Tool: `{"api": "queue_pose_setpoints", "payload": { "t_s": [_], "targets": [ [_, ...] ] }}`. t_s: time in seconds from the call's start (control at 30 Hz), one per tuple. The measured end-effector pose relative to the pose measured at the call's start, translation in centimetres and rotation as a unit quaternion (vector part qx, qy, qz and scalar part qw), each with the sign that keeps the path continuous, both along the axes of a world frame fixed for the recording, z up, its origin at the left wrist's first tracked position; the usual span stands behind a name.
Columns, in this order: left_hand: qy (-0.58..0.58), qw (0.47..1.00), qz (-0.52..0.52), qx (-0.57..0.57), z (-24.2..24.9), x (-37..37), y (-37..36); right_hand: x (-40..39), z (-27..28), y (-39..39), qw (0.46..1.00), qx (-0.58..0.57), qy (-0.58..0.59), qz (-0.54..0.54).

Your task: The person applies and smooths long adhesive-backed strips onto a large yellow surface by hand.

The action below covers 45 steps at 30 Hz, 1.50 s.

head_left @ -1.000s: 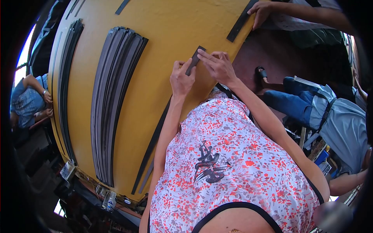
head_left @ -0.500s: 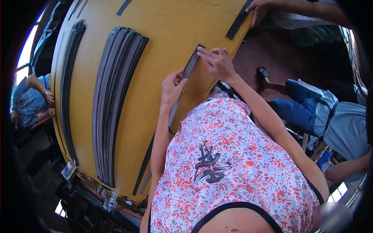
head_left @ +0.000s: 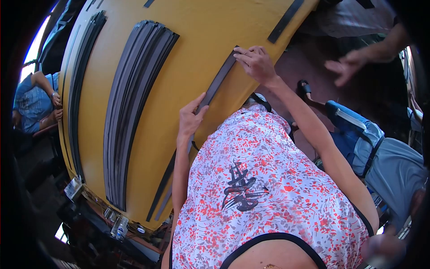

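Note:
A long, flat grey strip with dark edges lies slantwise along the near right edge of the yellow table. My left hand grips it partway along, thumb on one side and fingers on the other. At the strip's far end, my right hand has its fingertips closed on the tip. The lower length of the strip runs behind my left wrist and beside my patterned top. Close to my left forearm lie a black strip and a thinner grey one.
A thick bundle of grey strips lies mid-table, with a narrower dark bundle farther left. Another dark strip rests at the upper right edge. One co-worker is at the left side; a co-worker's hand and a seated person are right.
My left hand has slid down the strip toward me, while my right hand stays at its far end. The co-worker's hand at upper right has let go of the dark strip there.

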<state>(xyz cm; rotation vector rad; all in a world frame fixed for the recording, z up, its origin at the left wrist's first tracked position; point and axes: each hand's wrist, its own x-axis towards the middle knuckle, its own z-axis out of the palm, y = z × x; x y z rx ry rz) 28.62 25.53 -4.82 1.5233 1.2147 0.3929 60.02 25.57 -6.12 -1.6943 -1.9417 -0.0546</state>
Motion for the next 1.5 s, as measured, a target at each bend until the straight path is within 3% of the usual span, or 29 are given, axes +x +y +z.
{"api": "queue_pose_setpoints", "payload": {
  "t_s": [0.03,0.43,1.5],
  "targets": [
    [0.009,0.998,-0.02,0.057,0.1,0.2,0.0,0.1,0.1,0.1,1.0,-0.005,0.001,0.007],
    [0.038,0.992,-0.04,0.118,0.8,1.1,-0.1,0.3,0.5,0.7,0.999,-0.035,0.009,0.04],
    [0.025,0.991,-0.038,0.124,-0.5,1.4,0.2,0.1,1.0,1.0,0.995,-0.045,0.018,0.087]
  ]
}}
